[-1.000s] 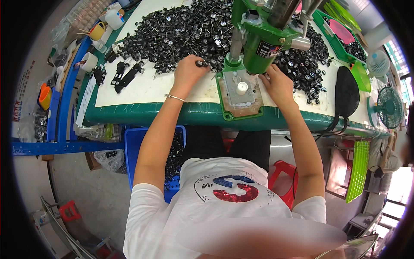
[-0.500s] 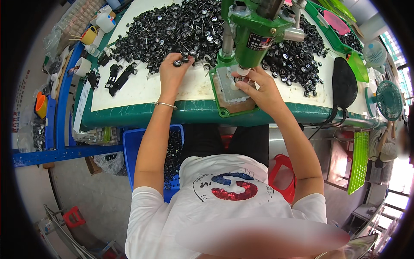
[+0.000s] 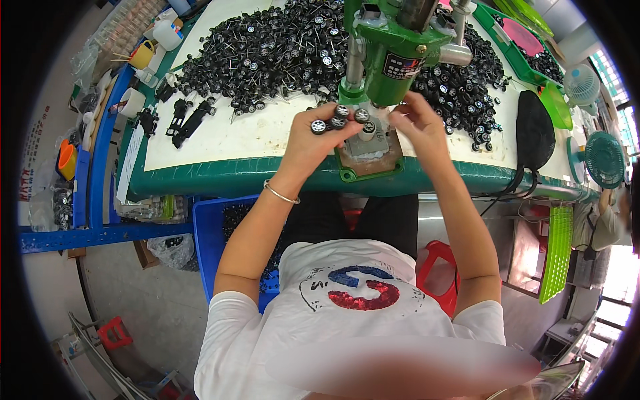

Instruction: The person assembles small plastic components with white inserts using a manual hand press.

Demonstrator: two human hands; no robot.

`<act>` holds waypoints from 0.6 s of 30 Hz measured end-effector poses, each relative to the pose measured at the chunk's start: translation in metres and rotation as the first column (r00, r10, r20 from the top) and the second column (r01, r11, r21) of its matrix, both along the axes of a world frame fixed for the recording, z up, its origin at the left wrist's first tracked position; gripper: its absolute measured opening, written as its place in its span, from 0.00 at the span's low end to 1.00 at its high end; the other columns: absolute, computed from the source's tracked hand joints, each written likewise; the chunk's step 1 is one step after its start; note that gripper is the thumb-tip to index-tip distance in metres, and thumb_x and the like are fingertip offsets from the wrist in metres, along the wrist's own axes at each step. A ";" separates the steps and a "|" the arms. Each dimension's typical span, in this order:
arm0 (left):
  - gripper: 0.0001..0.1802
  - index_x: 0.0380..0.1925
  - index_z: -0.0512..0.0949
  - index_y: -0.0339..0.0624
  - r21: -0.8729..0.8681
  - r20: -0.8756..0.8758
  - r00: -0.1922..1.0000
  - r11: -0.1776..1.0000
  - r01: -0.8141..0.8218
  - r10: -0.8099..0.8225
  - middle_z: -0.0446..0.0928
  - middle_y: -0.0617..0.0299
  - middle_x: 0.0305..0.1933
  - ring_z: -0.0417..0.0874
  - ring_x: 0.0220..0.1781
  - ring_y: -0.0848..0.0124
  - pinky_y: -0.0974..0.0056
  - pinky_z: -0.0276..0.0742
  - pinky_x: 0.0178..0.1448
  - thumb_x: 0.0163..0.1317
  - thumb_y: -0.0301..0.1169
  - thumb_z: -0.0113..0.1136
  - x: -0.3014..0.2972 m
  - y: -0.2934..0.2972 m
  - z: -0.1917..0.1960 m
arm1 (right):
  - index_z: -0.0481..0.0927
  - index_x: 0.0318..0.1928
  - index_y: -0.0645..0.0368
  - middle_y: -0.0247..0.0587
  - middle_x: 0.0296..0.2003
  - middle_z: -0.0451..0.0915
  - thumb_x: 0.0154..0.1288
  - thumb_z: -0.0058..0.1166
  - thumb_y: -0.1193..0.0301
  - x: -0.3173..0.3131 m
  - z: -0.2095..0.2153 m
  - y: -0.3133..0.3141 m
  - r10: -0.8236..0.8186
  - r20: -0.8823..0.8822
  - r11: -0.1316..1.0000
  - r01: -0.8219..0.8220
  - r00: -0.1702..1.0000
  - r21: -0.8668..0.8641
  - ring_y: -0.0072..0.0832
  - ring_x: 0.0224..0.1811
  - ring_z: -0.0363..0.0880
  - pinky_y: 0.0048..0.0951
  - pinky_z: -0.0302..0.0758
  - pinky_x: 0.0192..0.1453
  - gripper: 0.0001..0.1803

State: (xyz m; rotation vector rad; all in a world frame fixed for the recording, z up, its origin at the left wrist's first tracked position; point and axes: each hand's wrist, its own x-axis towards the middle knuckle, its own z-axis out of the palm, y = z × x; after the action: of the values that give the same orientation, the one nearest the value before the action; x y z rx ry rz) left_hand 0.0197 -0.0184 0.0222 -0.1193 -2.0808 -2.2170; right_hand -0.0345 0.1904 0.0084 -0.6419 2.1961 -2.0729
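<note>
Left of the press [image 3: 383,83], the left hand [image 3: 309,141] pinches wheels [image 3: 339,123]; right of it, the right hand [image 3: 423,125] is half curled, hold unclear.

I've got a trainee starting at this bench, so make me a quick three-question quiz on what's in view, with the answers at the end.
1. Short answer: which hand holds several small black wheels?
2. Fill the blank: the body of the upright press is mostly ____.
3. Multiple choice: relative to the white tabletop, where is the blue bin?
A. Above it
B. Lower than it
C. On it

Key: 1. The left hand. 2. Green. 3. B.
</note>
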 end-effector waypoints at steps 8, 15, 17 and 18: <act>0.08 0.30 0.81 0.36 0.139 0.079 0.996 0.990 0.034 -0.045 0.75 0.70 0.22 0.69 0.22 0.83 0.76 0.61 0.26 0.51 0.25 0.70 -0.011 0.016 0.004 | 0.77 0.56 0.60 0.34 0.45 0.80 0.68 0.53 0.67 -0.030 0.061 0.036 -0.217 -0.030 0.970 0.212 0.976 -0.116 0.17 0.39 0.75 0.20 0.71 0.45 0.18; 0.07 0.29 0.81 0.37 0.075 0.042 0.999 0.997 -0.005 0.002 0.75 0.70 0.22 0.71 0.24 0.83 0.76 0.65 0.29 0.51 0.25 0.70 -0.012 0.015 0.001 | 0.75 0.49 0.65 0.43 0.38 0.80 0.73 0.46 0.59 -0.061 0.175 -0.006 -0.090 -0.029 0.890 0.067 0.995 -0.451 0.23 0.28 0.75 0.21 0.74 0.35 0.20; 0.07 0.29 0.81 0.37 0.043 -0.005 1.000 0.999 0.020 -0.020 0.76 0.70 0.23 0.71 0.24 0.83 0.76 0.66 0.29 0.51 0.25 0.70 -0.015 0.018 0.000 | 0.75 0.49 0.66 0.44 0.38 0.80 0.72 0.47 0.58 -0.060 0.215 -0.024 -0.197 0.053 0.853 0.198 0.979 -0.482 0.23 0.29 0.75 0.23 0.76 0.31 0.21; 0.08 0.30 0.81 0.37 0.014 -0.058 0.998 0.999 0.031 -0.030 0.76 0.70 0.24 0.72 0.25 0.83 0.76 0.66 0.30 0.51 0.25 0.70 -0.016 0.018 -0.001 | 0.75 0.49 0.66 0.44 0.38 0.80 0.72 0.47 0.58 -0.062 0.224 -0.030 -0.205 0.053 0.851 0.204 0.977 -0.484 0.23 0.29 0.75 0.23 0.76 0.31 0.21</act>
State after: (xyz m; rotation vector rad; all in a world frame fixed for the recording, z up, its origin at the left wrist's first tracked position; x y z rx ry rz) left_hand 0.0038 0.0001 0.0211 -0.2133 -2.0463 -2.2176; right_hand -0.0967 0.1604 0.2319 -0.4406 1.8024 -2.7741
